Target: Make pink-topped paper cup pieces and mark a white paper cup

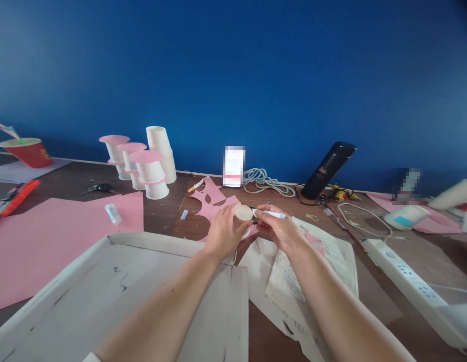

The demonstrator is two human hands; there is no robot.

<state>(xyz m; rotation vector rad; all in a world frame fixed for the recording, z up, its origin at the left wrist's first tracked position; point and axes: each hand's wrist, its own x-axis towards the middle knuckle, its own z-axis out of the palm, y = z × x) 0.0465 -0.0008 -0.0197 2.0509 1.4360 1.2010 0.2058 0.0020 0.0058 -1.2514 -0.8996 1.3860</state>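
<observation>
My left hand (223, 229) is closed around a small white paper cup (243, 213), its pale round end turned up toward me. My right hand (281, 230) pinches a slim white pen-like stick (274, 214), one end close to the cup's side. A small dark shape shows between the fingers of both hands, too hidden to name. Under and behind my hands lies cut pink paper (211, 197) with curved notches. A small light-blue cap (184, 215) rests on the table to the left.
Stacked white cups with pink discs (147, 158) stand at the back left, beside taller stacked cups (161, 151). A lit phone (234, 166) leans at the wall. A black bottle (327, 171) tilts rightward. The white tray-like board (143, 296), printed sheets (342, 261) and power strip (407, 286) lie nearer.
</observation>
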